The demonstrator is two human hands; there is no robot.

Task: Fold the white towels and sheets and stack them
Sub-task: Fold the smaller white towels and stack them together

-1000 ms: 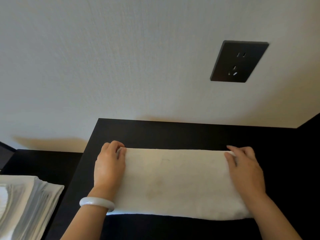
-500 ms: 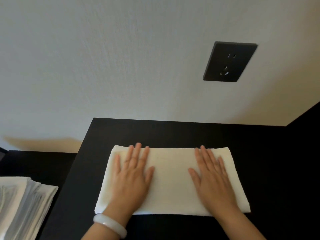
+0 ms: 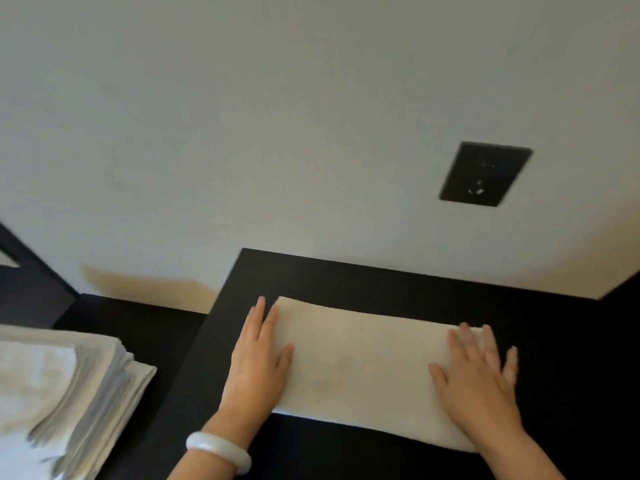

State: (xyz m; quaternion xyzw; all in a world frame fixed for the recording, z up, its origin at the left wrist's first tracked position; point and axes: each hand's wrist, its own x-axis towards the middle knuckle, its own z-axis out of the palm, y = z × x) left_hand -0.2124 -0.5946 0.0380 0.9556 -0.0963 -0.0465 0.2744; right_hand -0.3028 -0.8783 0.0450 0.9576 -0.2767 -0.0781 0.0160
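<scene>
A folded white towel [image 3: 363, 362] lies flat on the black table [image 3: 346, 282], its long side running left to right. My left hand [image 3: 258, 368] rests flat on the towel's left end, fingers straight, some of them over the table beside the edge. My right hand [image 3: 479, 379] presses flat on the right end with spread fingers. A white bangle circles my left wrist. A stack of folded white linen [image 3: 65, 386] sits at the lower left, on a lower surface.
A pale wall stands right behind the table, with a black power socket [image 3: 485, 174] on it. A lower black surface [image 3: 138, 323] adjoins the table on the left. Dark furniture [image 3: 27, 271] shows at the far left edge.
Both hands slid outward from the towel's middle to its left and right ends, staying flat. The camera view shifted, so the towel sits further right and the linen stack shows more.
</scene>
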